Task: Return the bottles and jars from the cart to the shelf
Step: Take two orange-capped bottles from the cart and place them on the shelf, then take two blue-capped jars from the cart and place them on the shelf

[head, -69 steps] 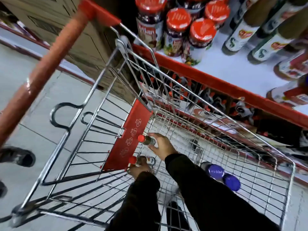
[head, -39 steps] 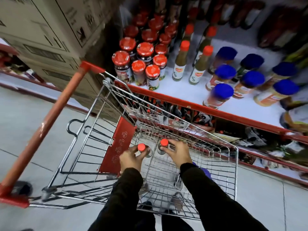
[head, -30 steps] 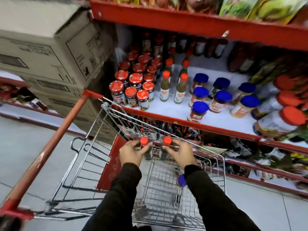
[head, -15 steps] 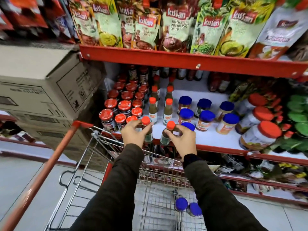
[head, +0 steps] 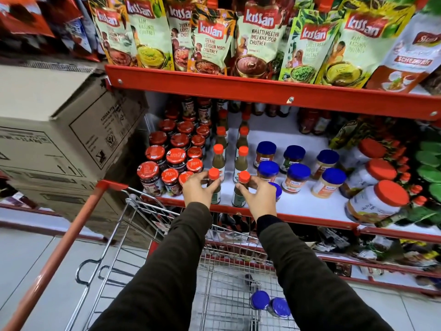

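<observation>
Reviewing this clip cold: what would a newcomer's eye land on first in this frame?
Dead centre, the left hand and right hand each grip a small orange-capped bottle, the left bottle and the right bottle, at the front edge of the white shelf. Above hangs a bright row of chutney pouches. Below, two blue-lidded jars lie in the cart.

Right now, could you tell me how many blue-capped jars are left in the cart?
2, lying side by side on the cart floor near the right side: one and, touching it to the right, another. More may be hidden under the sleeves.
</observation>
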